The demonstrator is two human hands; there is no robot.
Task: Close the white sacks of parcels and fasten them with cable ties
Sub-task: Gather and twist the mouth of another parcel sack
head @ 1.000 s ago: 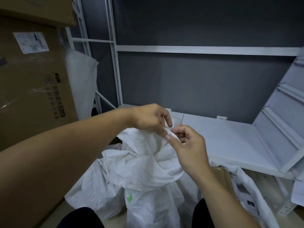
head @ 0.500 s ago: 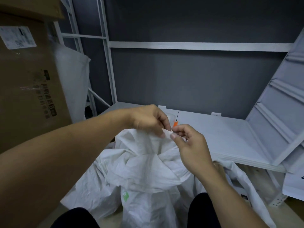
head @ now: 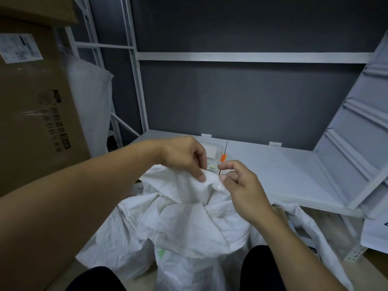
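White sack (head: 189, 217) at 6 o'clock, low centre, neck bunched upward. Woven fabric judged light, limp and a bit slick; best held at the gathered neck, just under the hem. Left hand (head: 182, 156), reaching in from 8 o'clock, pinches that neck. Right hand (head: 243, 190), from 5 o'clock, pinches the thin cable tie (head: 223, 158), orange tag toward 12.

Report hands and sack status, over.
Left hand pinches sack at gathered neck. Right hand pinches orange-tagged cable tie. Tie loop not visible. Nothing blocking.
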